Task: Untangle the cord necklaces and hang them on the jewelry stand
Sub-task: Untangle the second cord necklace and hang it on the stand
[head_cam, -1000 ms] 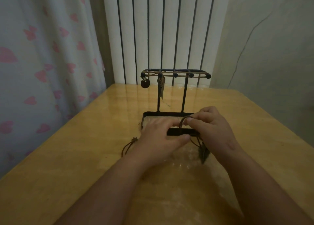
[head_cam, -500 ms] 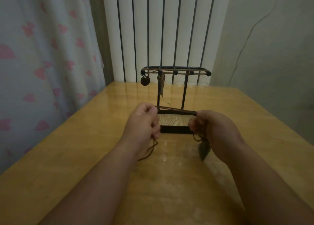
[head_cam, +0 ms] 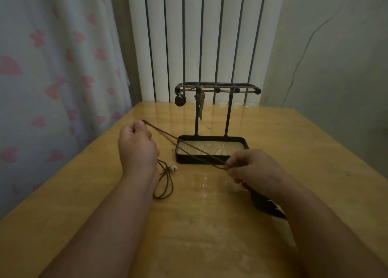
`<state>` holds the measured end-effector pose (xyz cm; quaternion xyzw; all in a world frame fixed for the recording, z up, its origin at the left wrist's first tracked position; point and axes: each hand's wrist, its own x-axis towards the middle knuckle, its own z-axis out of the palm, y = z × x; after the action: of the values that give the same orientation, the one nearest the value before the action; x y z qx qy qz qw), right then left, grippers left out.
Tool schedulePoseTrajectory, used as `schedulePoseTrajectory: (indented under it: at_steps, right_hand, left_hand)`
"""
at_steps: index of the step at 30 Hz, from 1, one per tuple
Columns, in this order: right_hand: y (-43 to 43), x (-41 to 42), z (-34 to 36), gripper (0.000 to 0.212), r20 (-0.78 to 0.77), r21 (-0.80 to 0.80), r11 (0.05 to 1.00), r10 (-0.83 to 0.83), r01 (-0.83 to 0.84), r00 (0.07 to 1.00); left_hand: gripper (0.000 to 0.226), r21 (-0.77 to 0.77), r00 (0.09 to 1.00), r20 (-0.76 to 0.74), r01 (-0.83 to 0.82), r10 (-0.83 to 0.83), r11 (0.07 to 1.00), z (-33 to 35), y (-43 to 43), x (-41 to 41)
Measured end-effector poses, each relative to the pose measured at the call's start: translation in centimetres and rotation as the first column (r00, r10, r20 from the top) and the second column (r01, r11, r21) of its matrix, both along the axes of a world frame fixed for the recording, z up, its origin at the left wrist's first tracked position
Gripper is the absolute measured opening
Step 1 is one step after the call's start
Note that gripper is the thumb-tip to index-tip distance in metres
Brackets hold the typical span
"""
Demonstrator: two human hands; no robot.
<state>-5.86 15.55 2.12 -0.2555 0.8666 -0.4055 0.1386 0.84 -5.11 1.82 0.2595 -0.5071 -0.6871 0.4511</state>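
A brown cord necklace (head_cam: 184, 146) is stretched taut between my two hands, crossing in front of the black jewelry stand (head_cam: 212, 149). My left hand (head_cam: 137, 146) grips one end in a fist, left of the stand's tray. My right hand (head_cam: 249, 168) pinches the other end just in front of the tray. A dark feather pendant (head_cam: 266, 204) hangs below my right hand. The cord's tail with pale beads (head_cam: 173, 168) loops on the table under my left wrist. Two necklaces hang from the stand's top rail: a round pendant (head_cam: 180, 100) and a long pendant (head_cam: 199, 105).
The wooden table (head_cam: 210, 225) stands in a corner, with a heart-patterned curtain (head_cam: 52, 68) along its left side and a white radiator (head_cam: 199, 36) behind it. A grey wall (head_cam: 336, 57) runs along the right.
My hands have pulled apart, the left up and to the left, the right down and to the right. The cord between them is now long and taut, and the beaded tail shows.
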Motion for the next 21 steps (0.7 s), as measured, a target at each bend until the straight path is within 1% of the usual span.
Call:
schedulePoseTrajectory:
  at_steps: [2,4,5,6,8,9,10,12,13,14,15,16,17,18,19,20,21]
  right_hand:
    - [0.0,-0.1,-0.1,0.011,0.027,-0.051,0.999,-0.013,0.014,1.0]
    - [0.1,-0.1,-0.2,0.017,0.103,-0.133,0.99,-0.037,0.05,0.994]
    - [0.1,-0.3,-0.3,0.022,0.123,-0.161,0.983,-0.064,0.084,0.99]
    - [0.1,-0.5,-0.5,0.027,0.14,-0.193,0.974,-0.096,0.122,0.985]
    - [0.2,-1.0,-0.8,0.031,0.222,-0.315,0.926,-0.143,0.209,0.965]
    - [0.3,-1.3,-0.8,0.031,0.287,-0.394,0.881,-0.151,0.261,0.946]
    - [0.4,-1.4,-0.6,0.03,0.349,-0.471,0.825,-0.151,0.312,0.925]
    - [0.7,-1.5,-0.2,0.026,0.435,-0.587,0.701,-0.149,0.405,0.888]
    - [0.7,-1.5,-0.1,0.025,0.454,-0.616,0.654,-0.162,0.44,0.876]
    - [0.7,-1.6,-0.1,0.024,0.46,-0.628,0.623,-0.185,0.466,0.868]
    - [0.7,-1.5,-0.1,0.024,0.459,-0.632,0.608,-0.205,0.48,0.865]
    - [0.6,-1.5,-0.2,0.025,0.454,-0.629,0.609,-0.216,0.482,0.865]
    - [0.6,-1.5,-0.2,0.025,0.439,-0.622,0.625,-0.22,0.471,0.871]
    - [0.6,-1.3,-0.2,0.025,0.403,-0.6,0.668,-0.223,0.44,0.888]
    - [0.5,-1.0,-0.3,0.025,0.335,-0.543,0.746,-0.229,0.386,0.914]
    - [0.4,-0.8,-0.3,0.025,0.235,-0.434,0.846,-0.227,0.311,0.945]
    - [0.2,-0.4,-0.2,0.025,0.13,-0.284,0.931,-0.199,0.229,0.971]
  left_hand:
    - [0.022,0.016,1.0,0.003,0.028,-0.028,0.999,0.0,-0.2,0.0]
    - [0.018,0.017,0.994,0.042,0.097,-0.097,0.995,-0.2,-0.4,0.0]
    - [0.015,0.019,0.984,0.09,0.154,-0.155,0.988,-0.2,-0.5,0.1]
    - [0.013,0.033,0.961,0.149,0.229,-0.231,0.973,-0.2,-0.6,0.2]
    - [0.014,0.123,0.872,0.249,0.404,-0.422,0.906,-0.1,-0.7,0.4]
    - [0.015,0.173,0.82,0.282,0.468,-0.499,0.867,0.0,-0.7,0.6]
    - [0.016,0.198,0.78,0.316,0.502,-0.54,0.842,0.2,-0.8,0.8]
    - [0.019,0.16,0.743,0.413,0.511,-0.527,0.845,0.2,-0.9,1.0]
    - [0.019,0.1,0.732,0.48,0.503,-0.484,0.859,0.3,-0.9,1.1]
    - [0.019,0.009,0.717,0.557,0.498,-0.418,0.867,0.4,-0.9,1.2]
    - [0.019,-0.108,0.694,0.648,0.491,-0.314,0.864,0.3,-0.8,1.2]
    - [0.02,-0.237,0.664,0.727,0.483,-0.177,0.843,0.3,-0.8,1.4]
    - [0.021,-0.346,0.645,0.762,0.477,-0.054,0.808,0.3,-0.7,1.4]
    - [0.021,-0.412,0.655,0.756,0.462,0.011,0.785,0.1,-0.7,1.5]
    - [0.019,-0.435,0.679,0.734,0.45,0.017,0.78,0.0,-0.9,1.5]
    - [0.016,-0.43,0.715,0.699,0.438,-0.015,0.79,0.0,-0.9,1.5]
    - [0.015,-0.41,0.759,0.648,0.42,-0.065,0.809,0.1,-1.0,1.6]
